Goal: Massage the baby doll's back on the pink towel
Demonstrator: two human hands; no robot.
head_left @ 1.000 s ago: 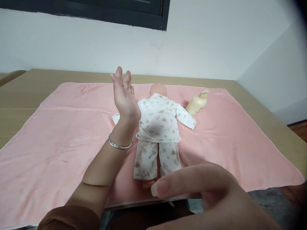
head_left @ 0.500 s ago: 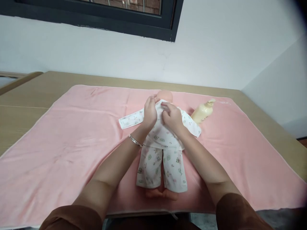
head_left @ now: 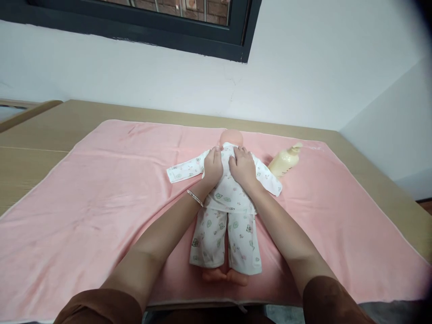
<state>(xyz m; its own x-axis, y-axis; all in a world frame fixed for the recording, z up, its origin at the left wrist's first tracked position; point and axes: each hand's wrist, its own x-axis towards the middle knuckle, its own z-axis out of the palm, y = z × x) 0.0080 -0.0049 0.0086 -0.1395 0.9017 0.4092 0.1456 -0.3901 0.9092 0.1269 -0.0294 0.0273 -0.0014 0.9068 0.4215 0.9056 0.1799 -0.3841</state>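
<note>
Rests the left hand (head_left: 213, 166) on the doll (head_left: 227, 193), against the upper back, with fingers close together; cannot tell how far curled. Lays the right hand (head_left: 244, 165) open beside it, gripping nothing. Shows the doll's head (head_left: 231, 137) just beyond both hands, a yellow pump bottle (head_left: 284, 162) right of the right hand, a pink blanket (head_left: 84, 189) beneath.

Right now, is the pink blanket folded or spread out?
Spread out: the pink blanket lies nearly flat across the table, beneath the doll.

Plain room, white wall (head_left: 297, 76), window (head_left: 158, 24), table (head_left: 50, 130)
</note>
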